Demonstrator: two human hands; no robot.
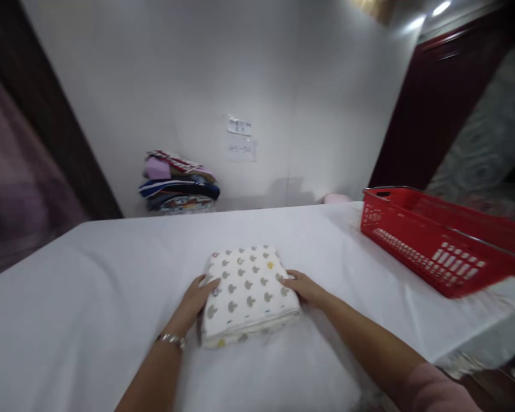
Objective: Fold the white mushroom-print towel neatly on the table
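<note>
White cotton-looking fabric, folded into a thick, roughly square bundle (246, 292) with grey mushroom-like motifs plus a few yellow and purplish ones, lies on a table spread with a smooth white cloth (124, 297), in front of the person, between both hands. Folded layers show along its near edge.

Left hand (197, 298) at the bundle's left side: thumb laid over the top near the edge, other fingers along the side, mostly hidden. Right hand (305, 287) mirrors it on the right, thumb on top, rest of the fingers at the side. Both touch the bundle; cannot tell whether fingers pinch from underneath or only press the sides. Silver metal-look bracelet (170, 340) on left wrist; pale pink sleeve (438, 393) on right arm.

Right side of table: red plastic rectangular basket (405, 250) with slotted walls, well apart from the right hand. Beyond the far table edge, left of centre: multicoloured pile of folded textiles (178, 186) against a plain pale wall (175, 74). Two white paper notes, one above the other, on that wall; lower note (242, 150) reads 45-50, upper note (239, 126) too blurred to read.
</note>
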